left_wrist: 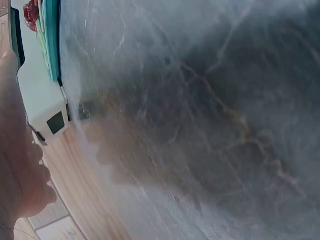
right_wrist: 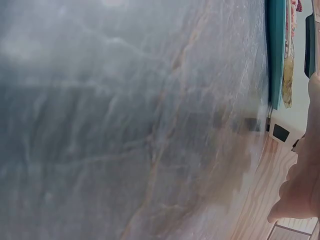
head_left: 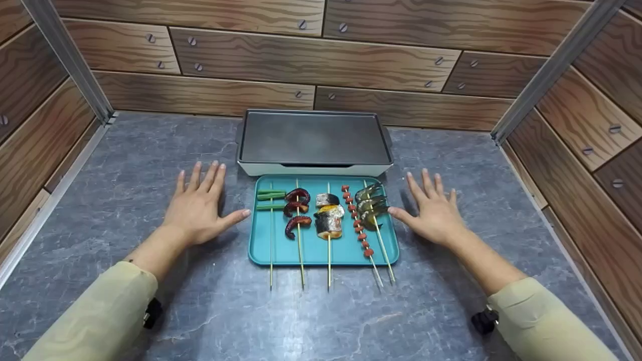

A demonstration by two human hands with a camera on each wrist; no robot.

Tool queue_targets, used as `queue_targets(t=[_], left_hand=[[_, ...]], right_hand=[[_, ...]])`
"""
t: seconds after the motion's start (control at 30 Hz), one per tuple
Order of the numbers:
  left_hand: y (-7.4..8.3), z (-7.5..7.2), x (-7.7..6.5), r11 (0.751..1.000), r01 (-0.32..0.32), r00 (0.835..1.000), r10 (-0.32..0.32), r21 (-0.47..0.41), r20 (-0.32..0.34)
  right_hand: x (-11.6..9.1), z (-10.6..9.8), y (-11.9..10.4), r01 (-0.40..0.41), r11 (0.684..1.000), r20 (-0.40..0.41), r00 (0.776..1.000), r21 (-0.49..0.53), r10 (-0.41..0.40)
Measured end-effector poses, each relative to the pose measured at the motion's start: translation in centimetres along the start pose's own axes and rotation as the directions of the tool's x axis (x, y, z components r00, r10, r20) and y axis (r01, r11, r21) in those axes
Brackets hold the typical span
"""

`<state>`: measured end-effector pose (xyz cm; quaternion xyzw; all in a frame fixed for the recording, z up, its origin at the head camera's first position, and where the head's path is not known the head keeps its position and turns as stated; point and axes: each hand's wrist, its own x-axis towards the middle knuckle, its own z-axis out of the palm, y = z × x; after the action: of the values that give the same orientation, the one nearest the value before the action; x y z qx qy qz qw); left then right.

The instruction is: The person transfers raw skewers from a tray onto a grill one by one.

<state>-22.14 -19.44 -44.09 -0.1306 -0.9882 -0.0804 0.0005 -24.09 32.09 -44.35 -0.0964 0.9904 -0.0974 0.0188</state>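
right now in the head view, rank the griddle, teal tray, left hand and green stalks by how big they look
Largest to smallest:
1-2. Teal tray and griddle: unsure, since the tray sits nearer the camera
3. Left hand
4. Green stalks

Teal tray flat on bench between my spread fingers; five loaded skewers on it, bare ends past rim nearest me.
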Motion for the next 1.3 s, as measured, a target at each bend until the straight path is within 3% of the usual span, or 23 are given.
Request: queue_targets(t=[0.4, 0.57, 0.7, 0.93, 1.03, 1.3], left_hand=[[1.5, 1.6, -0.4, 0.996, -0.07, 0.997, 0.069, -0.058, -0.016], [2.6, 2.7, -0.6, 0.98, -0.107, 0.994, 0.103, -0.166, -0.032], [3.6, 3.6, -0.7, 0.953, -0.114, 0.993, 0.101, -0.281, -0.062], [4.6, 4.3, -0.8, 0.878, -0.058, 0.998, 0.046, -0.475, -0.036], [4.7, 4.3, -0.7, 0.854, -0.031, 0.999, 0.02, -0.52, -0.027], [5.0, 4.5, -0.7, 0.825, 0.038, 0.999, -0.044, -0.564, 0.002]], right_hand=[[-0.7, 0.0, -0.2, 0.009, 1.0, -0.009, 1.0, 0.015, -0.009], [-1.1, 0.0, -0.6, 0.016, 0.999, -0.021, 1.0, 0.027, -0.016], [-1.5, 0.1, -1.0, 0.024, 0.999, -0.026, 0.999, 0.048, -0.022], [-2.1, 0.0, -1.9, 0.034, 0.994, -0.024, 0.999, 0.1, -0.032], [-2.4, 0.0, -2.3, 0.038, 0.992, -0.037, 0.999, 0.123, -0.033], [-3.6, -0.3, -3.5, 0.078, 0.959, -0.13, 0.991, 0.274, -0.043]])
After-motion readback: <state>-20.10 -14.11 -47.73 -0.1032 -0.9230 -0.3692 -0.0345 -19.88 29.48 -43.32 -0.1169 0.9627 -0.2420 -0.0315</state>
